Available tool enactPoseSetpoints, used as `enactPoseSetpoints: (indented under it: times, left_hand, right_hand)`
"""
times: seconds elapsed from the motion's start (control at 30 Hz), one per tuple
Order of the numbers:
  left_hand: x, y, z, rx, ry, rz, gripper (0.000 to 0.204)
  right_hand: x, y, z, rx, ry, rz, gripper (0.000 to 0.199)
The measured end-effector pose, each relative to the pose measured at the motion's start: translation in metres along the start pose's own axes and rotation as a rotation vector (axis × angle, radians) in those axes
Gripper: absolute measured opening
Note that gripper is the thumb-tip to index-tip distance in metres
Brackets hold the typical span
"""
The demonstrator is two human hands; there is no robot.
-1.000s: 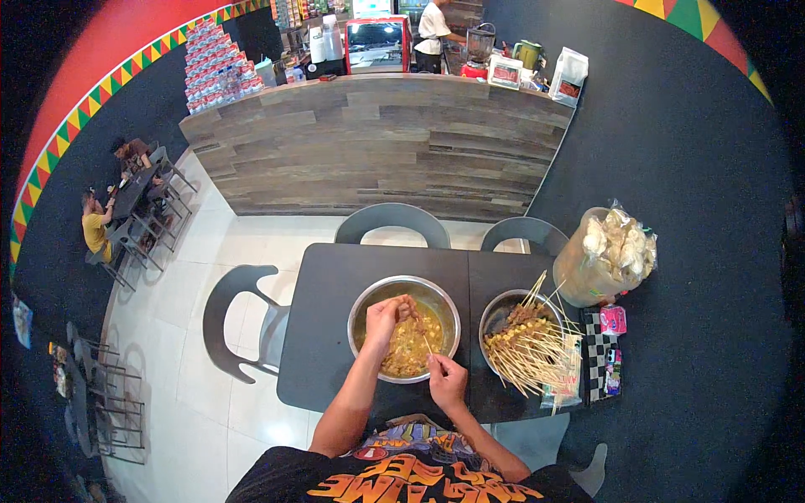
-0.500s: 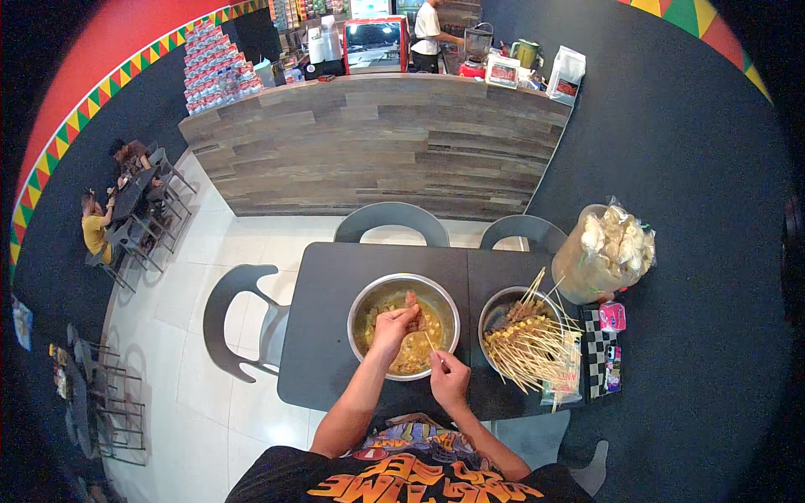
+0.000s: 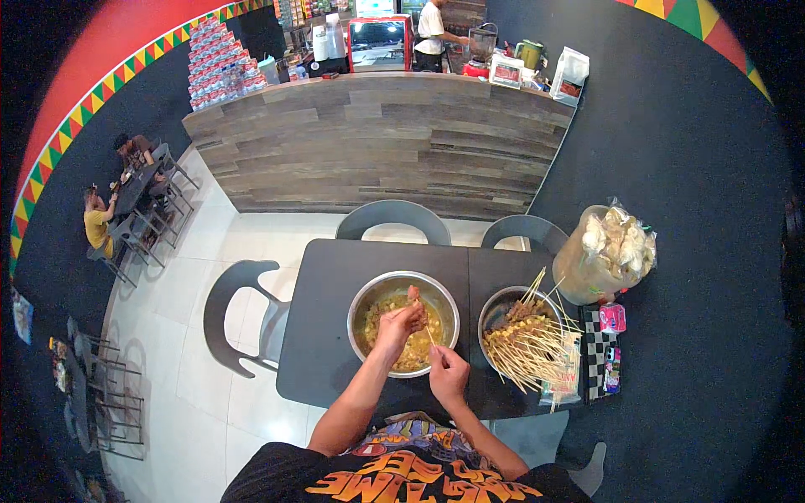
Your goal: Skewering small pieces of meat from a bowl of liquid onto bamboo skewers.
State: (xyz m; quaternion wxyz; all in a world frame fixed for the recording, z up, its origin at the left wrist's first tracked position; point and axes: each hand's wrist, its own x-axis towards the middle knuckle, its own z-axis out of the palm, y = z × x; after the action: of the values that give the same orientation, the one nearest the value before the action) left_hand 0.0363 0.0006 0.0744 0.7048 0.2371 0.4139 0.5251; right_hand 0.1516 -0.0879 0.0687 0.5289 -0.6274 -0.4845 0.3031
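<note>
Over a steel bowl point(image 3: 446, 303) of yellow marinade with chunks in it, my left hand point(image 3: 397, 327) is closed around a piece of raw meat point(image 3: 413, 292), whose reddish end pokes out past the fingers. A thin bamboo skewer point(image 3: 430, 334) runs from that meat down to my right hand point(image 3: 449, 374), which pinches its lower end at the bowl's near right rim. The skewer's tip is hidden by the left hand and the meat. To the right, a second steel bowl point(image 3: 484, 312) holds many skewers of meat point(image 3: 527, 331), their bare sticks fanning toward me over its rim.
Both bowls stand on a dark table point(image 3: 323, 293). A clear packet point(image 3: 563, 381), a checkered tray point(image 3: 597, 377), a pink pack point(image 3: 613, 318) and a large plastic bag point(image 3: 579, 264) lie at the right. Chairs point(image 3: 235, 314) surround the table; beyond is a wood-panelled counter point(image 3: 377, 147).
Both hands stay over the bowl with the skewer and meat. My left hand has shifted very slightly to the right, and the view has tilted a little.
</note>
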Motion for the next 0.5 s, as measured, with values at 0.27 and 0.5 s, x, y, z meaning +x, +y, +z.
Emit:
enactPoseSetpoints:
  times: [0.27,0.5]
  left_hand:
    - [-0.005,-0.015,0.003,0.214,-0.037,0.008,0.019]
    - [-0.008,-0.015,0.013,0.133,-0.009,-0.015,0.016]
  right_hand:
    - [0.001,-0.004,0.001,0.035,-0.014,0.056,0.021]
    - [0.002,0.013,0.003,0.156,-0.033,0.074,0.019]
